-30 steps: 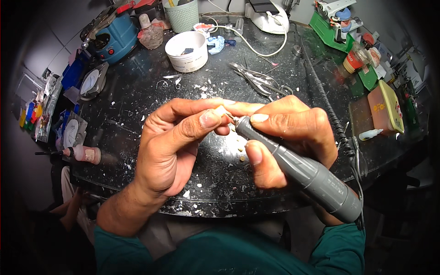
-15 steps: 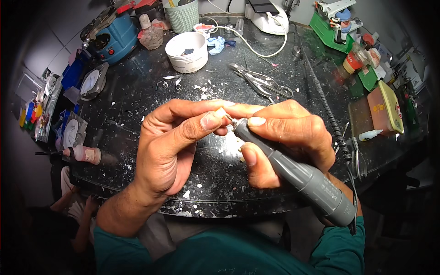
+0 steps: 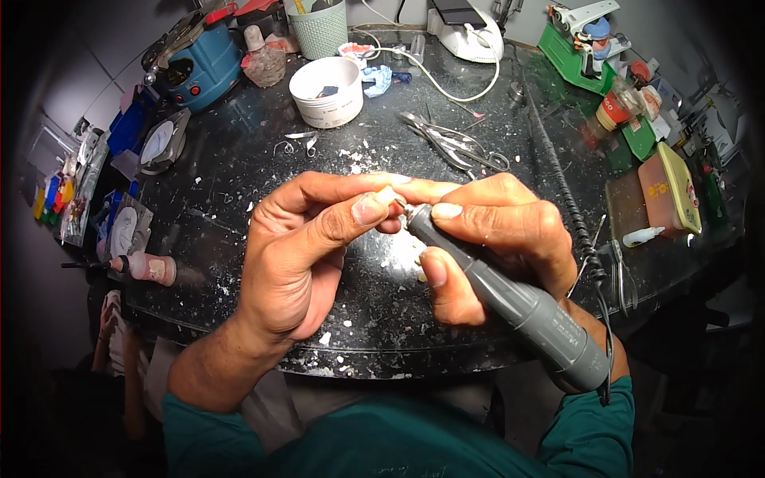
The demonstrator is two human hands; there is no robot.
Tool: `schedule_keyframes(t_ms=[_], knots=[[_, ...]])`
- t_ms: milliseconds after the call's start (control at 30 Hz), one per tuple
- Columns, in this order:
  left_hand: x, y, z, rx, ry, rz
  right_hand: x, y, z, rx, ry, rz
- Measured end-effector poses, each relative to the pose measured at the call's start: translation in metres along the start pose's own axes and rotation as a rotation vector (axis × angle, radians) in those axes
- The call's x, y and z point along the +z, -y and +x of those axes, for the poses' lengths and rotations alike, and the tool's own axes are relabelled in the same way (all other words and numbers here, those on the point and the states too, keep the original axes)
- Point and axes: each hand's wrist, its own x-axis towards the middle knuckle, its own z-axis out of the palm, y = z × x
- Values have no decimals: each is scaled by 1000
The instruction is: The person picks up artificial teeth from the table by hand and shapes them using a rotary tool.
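Note:
My left hand pinches a small cream-coloured, tooth-like piece between thumb and fingers; much of it is hidden by the fingertips. My right hand grips a grey rotary handpiece, its body slanting down toward my right forearm. The metal nose and bit of the handpiece point at the piece, at or very near it; I cannot tell whether they touch. My two hands meet at the fingertips above the black worktop.
White crumbs lie scattered on the worktop. Beyond my hands are metal pliers, a white tub and a blue machine. A coiled cord runs along the right, near a lidded box. A bottle lies left.
The handpiece's rear end has swung slightly left and down, and the small piece is turned a little in my left fingers. At lower left, another person's arms have shifted.

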Motion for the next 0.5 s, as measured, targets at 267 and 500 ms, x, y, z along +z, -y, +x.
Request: schedule_keyframes(t_ms=[267, 500], knots=[[-5, 2, -1, -4, 58, -15, -2, 0, 1, -7, 29, -3], [-3, 0, 0, -98, 29, -125, 3, -3, -3, 2, -52, 124]])
